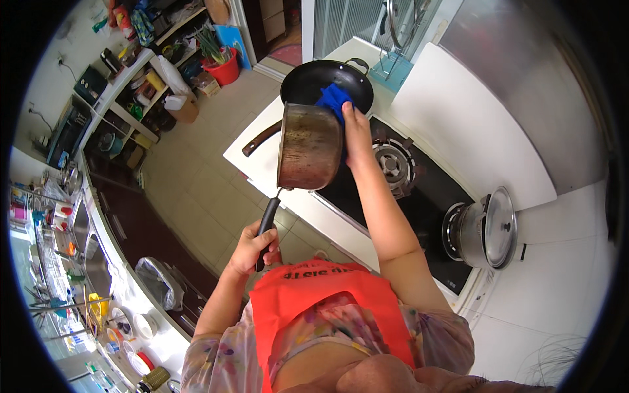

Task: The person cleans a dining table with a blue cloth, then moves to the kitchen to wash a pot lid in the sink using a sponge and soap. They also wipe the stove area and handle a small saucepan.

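Observation:
A browned metal saucepan [310,147] is held up on its side over the counter edge, its base turned to the right. My left hand [255,248] grips its long black handle [268,218]. A second, curved brown handle [263,138] sticks out at the far left of the pan. With a blue cloth [335,97] under its fingers, my right hand [357,132] presses against the pan's base side. The pan's inside is hidden. Just beyond, a black wok [307,81] rests on the white counter [260,164].
Right of my forearm lies a black gas hob [432,201] with a bare burner [393,164]. A lidded steel pot [474,233] stands on the other burner. A sink counter [162,314] runs along the left, with a lined bin [159,282] beside it. A red bucket [223,69] stands on the floor.

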Available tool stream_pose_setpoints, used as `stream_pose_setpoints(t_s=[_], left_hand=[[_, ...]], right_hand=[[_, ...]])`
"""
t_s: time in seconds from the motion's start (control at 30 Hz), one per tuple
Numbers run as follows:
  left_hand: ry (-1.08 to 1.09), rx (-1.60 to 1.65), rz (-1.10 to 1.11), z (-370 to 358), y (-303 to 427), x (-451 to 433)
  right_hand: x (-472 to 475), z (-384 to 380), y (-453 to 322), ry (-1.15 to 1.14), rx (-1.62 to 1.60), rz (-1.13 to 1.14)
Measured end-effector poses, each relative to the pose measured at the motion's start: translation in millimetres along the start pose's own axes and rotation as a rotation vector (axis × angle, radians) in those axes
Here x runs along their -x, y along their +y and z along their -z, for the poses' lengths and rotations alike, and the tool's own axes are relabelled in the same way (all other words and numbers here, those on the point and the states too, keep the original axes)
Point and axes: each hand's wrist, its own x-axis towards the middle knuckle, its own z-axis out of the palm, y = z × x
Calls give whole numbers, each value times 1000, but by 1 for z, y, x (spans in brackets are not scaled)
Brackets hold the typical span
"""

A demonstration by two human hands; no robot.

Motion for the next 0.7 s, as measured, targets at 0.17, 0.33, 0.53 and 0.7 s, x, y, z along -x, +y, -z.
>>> stream_pose_setpoints(t_s=[0.17, 0.33, 0.53, 0.7], left_hand=[[-13, 170, -106, 3, 8, -9], [-34, 329, -162, 21, 31, -24], [9, 213, -196, 19, 38, -26], [266, -216, -246, -3, 37, -22]], right_hand=[[34, -28, 42, 51, -36, -33], [94, -64, 46, -79, 15, 90], [87, -60, 4, -122, 259, 661], [41, -78, -64, -180, 976, 1043]])
